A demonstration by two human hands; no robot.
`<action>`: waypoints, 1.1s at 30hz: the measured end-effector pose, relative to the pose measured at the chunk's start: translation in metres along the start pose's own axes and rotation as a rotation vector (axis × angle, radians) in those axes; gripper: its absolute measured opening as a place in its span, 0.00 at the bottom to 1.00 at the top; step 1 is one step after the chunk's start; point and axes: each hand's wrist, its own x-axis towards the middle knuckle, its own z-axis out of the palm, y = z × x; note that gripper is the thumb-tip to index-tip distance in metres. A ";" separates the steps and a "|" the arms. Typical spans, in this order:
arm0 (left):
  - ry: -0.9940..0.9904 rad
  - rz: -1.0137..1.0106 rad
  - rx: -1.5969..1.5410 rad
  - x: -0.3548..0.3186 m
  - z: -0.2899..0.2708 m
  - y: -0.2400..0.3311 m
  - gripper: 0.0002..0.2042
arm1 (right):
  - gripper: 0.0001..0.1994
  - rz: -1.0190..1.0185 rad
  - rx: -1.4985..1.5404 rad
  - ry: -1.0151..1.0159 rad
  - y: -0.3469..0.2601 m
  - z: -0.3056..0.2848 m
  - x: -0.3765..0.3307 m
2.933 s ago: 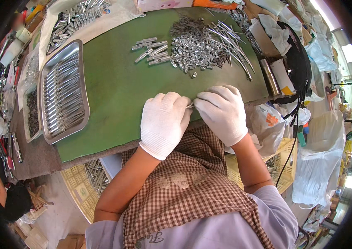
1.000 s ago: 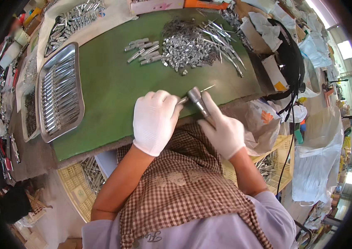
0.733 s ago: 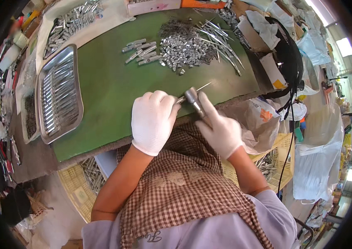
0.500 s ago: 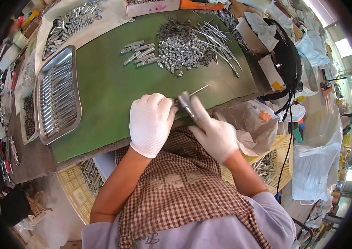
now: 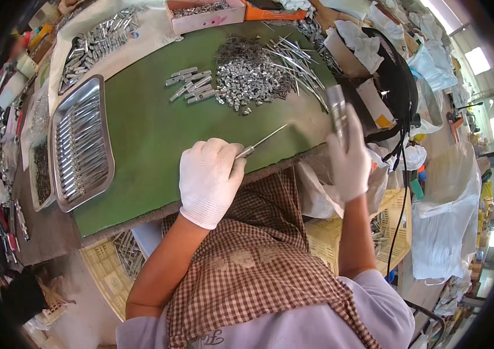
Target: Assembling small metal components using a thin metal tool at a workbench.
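Your left hand (image 5: 209, 180) grips a thin metal rod (image 5: 261, 141) over the green counter (image 5: 142, 128), while your raised right hand (image 5: 349, 157) clasps what looks like a metal tube (image 5: 336, 107).

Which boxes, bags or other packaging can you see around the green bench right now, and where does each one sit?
Shallow pinkish cardboard box: far edge of the green table, rectangular, holding small metal parts.
Orange tray: just right of that box, only partly seen.
Brown cardboard boxes: far right of the table, open, white cloth inside.
White plastic bags: right of the bench, crumpled.
Labels and screens: none clearly visible.
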 end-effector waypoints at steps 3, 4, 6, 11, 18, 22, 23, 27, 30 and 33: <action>-0.016 0.043 0.043 0.005 -0.001 0.003 0.06 | 0.27 -0.059 -0.313 0.163 0.048 -0.005 0.045; -0.013 0.052 0.038 0.007 0.000 0.005 0.06 | 0.23 -0.193 -0.517 0.243 0.064 -0.004 0.058; -0.025 0.104 0.111 0.009 0.005 0.006 0.06 | 0.18 -0.282 -0.458 0.272 0.054 0.006 0.071; -0.063 0.116 0.166 0.005 -0.005 0.002 0.07 | 0.13 -0.181 -0.421 0.042 0.020 0.052 0.081; 0.080 -0.015 0.540 0.037 -0.118 -0.117 0.06 | 0.10 -0.162 -0.333 0.272 0.067 0.054 0.076; 0.081 -0.221 0.642 0.052 -0.183 -0.239 0.07 | 0.12 0.026 -0.028 0.329 0.063 0.065 0.074; 0.080 -0.214 0.646 0.051 -0.191 -0.261 0.07 | 0.12 0.062 0.062 0.357 0.069 0.067 0.073; -0.020 -0.280 0.599 0.045 -0.207 -0.297 0.08 | 0.12 0.029 0.182 0.426 0.073 0.072 0.070; -0.063 -0.287 0.578 0.044 -0.200 -0.302 0.08 | 0.10 -0.001 0.222 0.441 0.080 0.068 0.068; -0.112 -0.418 0.806 0.056 -0.189 -0.276 0.09 | 0.10 -0.038 0.370 0.502 0.077 0.066 0.064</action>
